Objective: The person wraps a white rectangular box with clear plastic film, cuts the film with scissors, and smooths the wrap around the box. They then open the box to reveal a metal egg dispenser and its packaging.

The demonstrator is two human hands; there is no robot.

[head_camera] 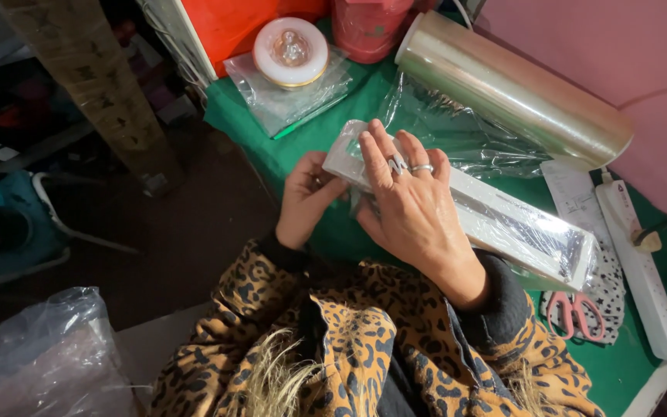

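A long white box [503,220] wrapped in clear film lies across the green table [310,143]. My right hand [411,205], with rings on two fingers, presses flat on the box's near end. My left hand [306,197] grips that same end from the side, fingers pinching the film. Loose clear film [441,131] trails from the box toward a big roll of clear wrap [515,93] at the back right.
A round white-and-gold dish on a plastic bag [291,54] sits at the back. Pink-handled scissors [577,313] and a white power strip [642,266] lie at the right. A crumpled plastic bag [52,359] is at lower left; a wrapped column [90,77] stands left.
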